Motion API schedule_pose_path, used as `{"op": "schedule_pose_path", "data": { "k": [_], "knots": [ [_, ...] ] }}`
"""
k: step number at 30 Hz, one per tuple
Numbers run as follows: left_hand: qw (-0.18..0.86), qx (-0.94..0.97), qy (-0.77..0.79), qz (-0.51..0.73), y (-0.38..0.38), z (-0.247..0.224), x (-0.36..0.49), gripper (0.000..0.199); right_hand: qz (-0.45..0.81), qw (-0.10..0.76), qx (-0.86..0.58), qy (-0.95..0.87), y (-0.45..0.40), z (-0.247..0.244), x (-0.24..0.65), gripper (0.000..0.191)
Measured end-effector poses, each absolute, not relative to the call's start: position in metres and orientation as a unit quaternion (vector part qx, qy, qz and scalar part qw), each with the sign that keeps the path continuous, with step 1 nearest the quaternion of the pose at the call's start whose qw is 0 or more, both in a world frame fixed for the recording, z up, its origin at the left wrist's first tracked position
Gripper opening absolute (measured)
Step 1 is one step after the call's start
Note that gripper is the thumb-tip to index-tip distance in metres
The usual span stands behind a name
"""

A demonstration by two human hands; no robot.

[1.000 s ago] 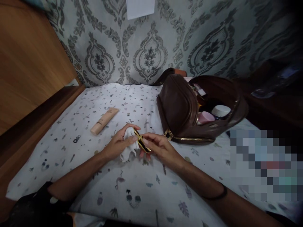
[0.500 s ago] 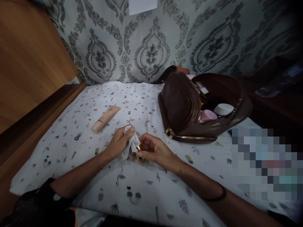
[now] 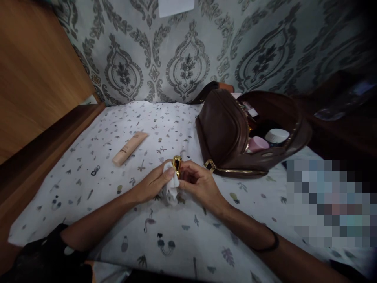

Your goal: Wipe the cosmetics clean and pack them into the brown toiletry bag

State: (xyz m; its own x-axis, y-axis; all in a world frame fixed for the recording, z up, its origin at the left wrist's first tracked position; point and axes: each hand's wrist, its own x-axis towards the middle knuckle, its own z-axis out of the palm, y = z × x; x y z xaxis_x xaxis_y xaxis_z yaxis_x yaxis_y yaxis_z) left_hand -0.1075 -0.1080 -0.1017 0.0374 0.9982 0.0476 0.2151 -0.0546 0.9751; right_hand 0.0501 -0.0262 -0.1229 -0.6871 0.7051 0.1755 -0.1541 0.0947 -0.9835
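My left hand (image 3: 153,181) pinches a crumpled white cloth or tissue (image 3: 171,188), which hangs down from the fingers. Between the hands a small shiny gold item (image 3: 177,163) with a dark middle stands roughly upright against the cloth; its exact kind I cannot make out. The fingers of my right hand (image 3: 202,181) are closed on its right side. Both hands are just above the patterned bed sheet. Beyond my left hand a peach-coloured squeeze tube (image 3: 129,149) lies flat on the sheet.
To the right, a brown leather bag (image 3: 220,122) stands unzipped. Inside are a pink-lidded container (image 3: 258,144) and a white-lidded jar (image 3: 277,136). A patterned curtain or wall covering (image 3: 153,47) rises behind; a wooden panel (image 3: 41,67) flanks the left. Part of the right side is pixelated.
The gold item has come up from low between the hands to above the cloth, now more upright. Both hands have shifted slightly right, the cloth with them. The tube and bag rest as before.
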Motion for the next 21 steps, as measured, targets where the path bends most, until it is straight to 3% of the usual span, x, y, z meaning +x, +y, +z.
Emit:
{"op": "schedule_pose_path", "data": {
  "k": [9,14,21],
  "knots": [
    [0.437,0.554,0.533,0.467,-0.107,-0.105,-0.11,0.045,0.621,0.348,-0.209,-0.67,-0.031,-0.12,0.052,0.019],
    [0.381,0.605,0.548,0.434,-0.106,-0.097,-0.111,0.03,0.637,0.343,-0.214,-0.657,-0.032,-0.111,0.057,0.039],
    [0.337,0.581,0.594,0.442,-0.104,-0.099,-0.119,0.034,0.631,0.383,-0.252,-0.626,-0.023,-0.117,0.053,0.031]
  ]
}}
